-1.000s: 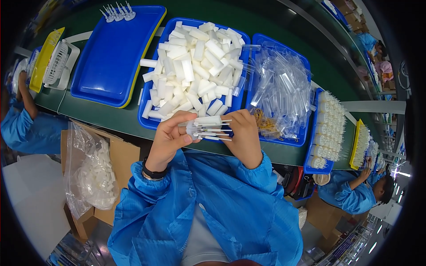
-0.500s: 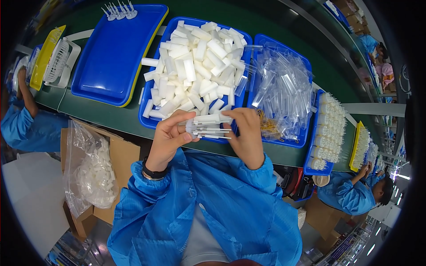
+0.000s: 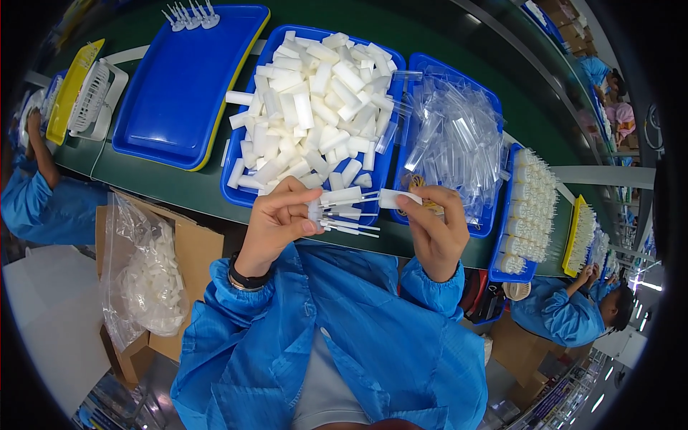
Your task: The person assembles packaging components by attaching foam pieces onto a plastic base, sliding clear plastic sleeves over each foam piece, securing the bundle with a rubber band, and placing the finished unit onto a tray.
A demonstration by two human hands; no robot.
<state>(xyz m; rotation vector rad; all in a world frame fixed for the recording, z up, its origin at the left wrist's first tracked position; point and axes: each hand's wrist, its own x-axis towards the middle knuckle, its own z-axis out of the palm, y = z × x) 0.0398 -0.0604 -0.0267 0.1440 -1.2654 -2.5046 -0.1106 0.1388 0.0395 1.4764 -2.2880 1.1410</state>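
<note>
My left hand [image 3: 278, 218] grips the round base of a white pronged plastic piece [image 3: 349, 213], its thin prongs pointing right. A white block is seated along the upper prongs of that piece. Between the thumb and fingers of my right hand [image 3: 443, 228] is a small white foam block [image 3: 390, 198], its left end at the tip of an upper prong; whether they touch I cannot tell. Just beyond both hands lies a heap of similar white foam blocks [image 3: 315, 107] in a blue tray [image 3: 231, 195].
Clear plastic sleeves [image 3: 459, 129] and yellow bands fill a blue tray to the right. Farther right, a tray holds rows of white pronged pieces [image 3: 530, 208]. At left are a blue tray [image 3: 175, 107] with several pronged pieces and a carton [image 3: 204, 251] with bagged white parts. Co-workers sit at both sides.
My right hand has moved right, away from the pronged piece, and now shows a foam block in its fingers. My left hand has stayed nearly in place with the pronged piece.
</note>
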